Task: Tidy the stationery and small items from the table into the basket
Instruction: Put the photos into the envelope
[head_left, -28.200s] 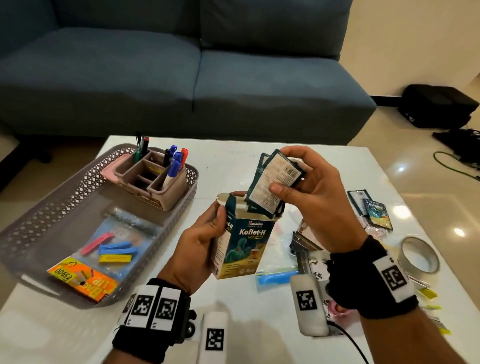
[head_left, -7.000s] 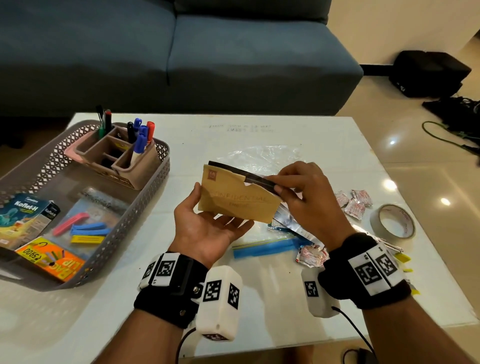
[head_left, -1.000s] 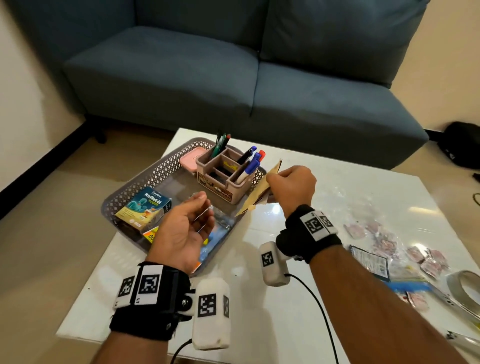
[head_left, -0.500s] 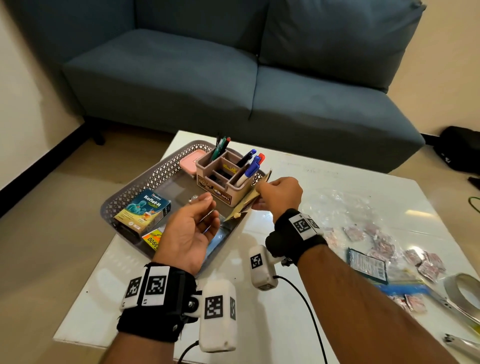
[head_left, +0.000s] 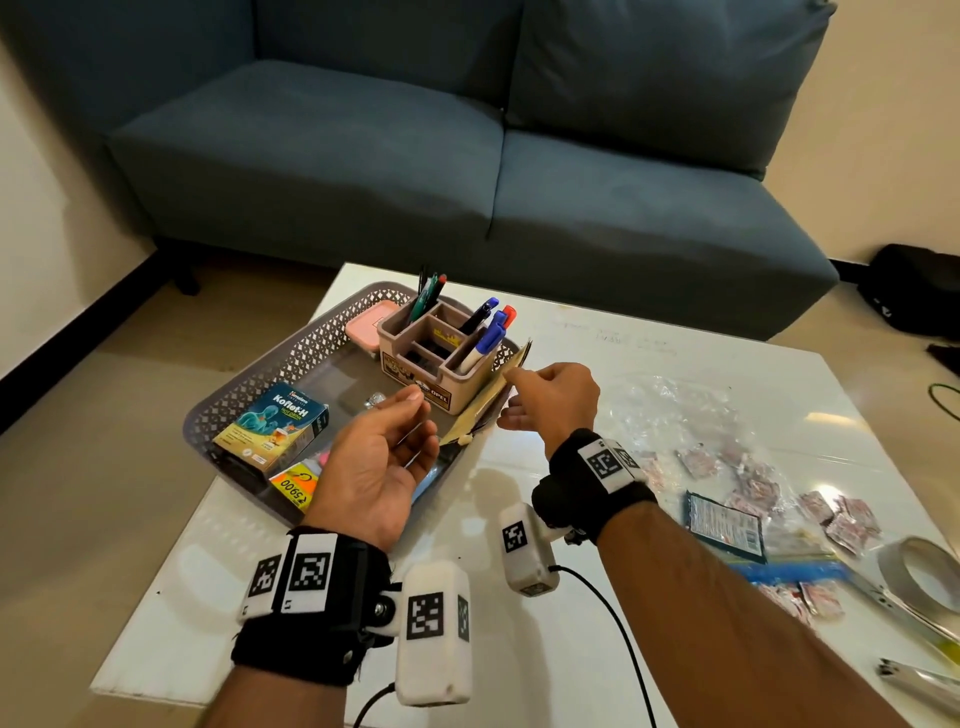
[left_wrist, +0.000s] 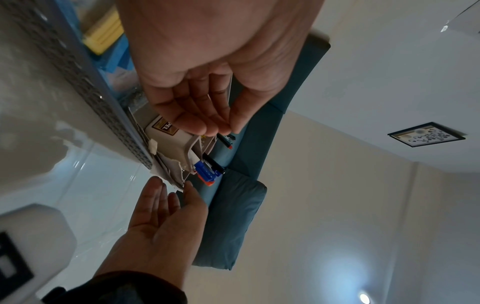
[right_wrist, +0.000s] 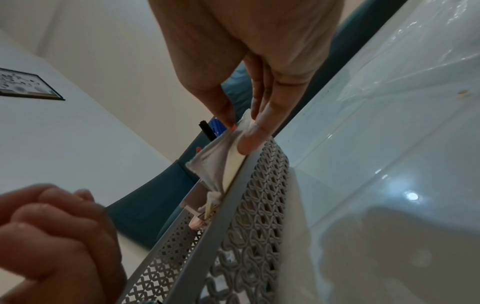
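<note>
A grey lattice basket (head_left: 291, 358) sits on the left of the white table and holds a beige pen organiser (head_left: 415, 374). A tan envelope (head_left: 485, 402) stands on edge, wedged between the organiser and the basket's right wall. My right hand (head_left: 511, 395) pinches its top corner lightly between the thumb and nearly straight fingers, as the right wrist view shows: right hand (right_wrist: 241, 125), envelope (right_wrist: 215, 162), basket (right_wrist: 246, 195). My left hand (head_left: 410, 431) hovers palm-up over the basket, relaxed and holding nothing. In the left wrist view the left hand (left_wrist: 205, 115) is in front of the organiser (left_wrist: 166, 135).
In the basket lie a Koflet-H box (head_left: 275, 426) and an orange pack (head_left: 293, 488). To the right on the table are loose sachets (head_left: 753, 478), a dark sachet (head_left: 724, 525), a blue zip bag (head_left: 795, 569), a tape roll (head_left: 924, 571) and a metal tool (head_left: 919, 680). A blue sofa (head_left: 467, 156) stands behind.
My right hand has lowered the envelope from above the basket into the gap beside the organiser. The left hand has stayed open over the basket.
</note>
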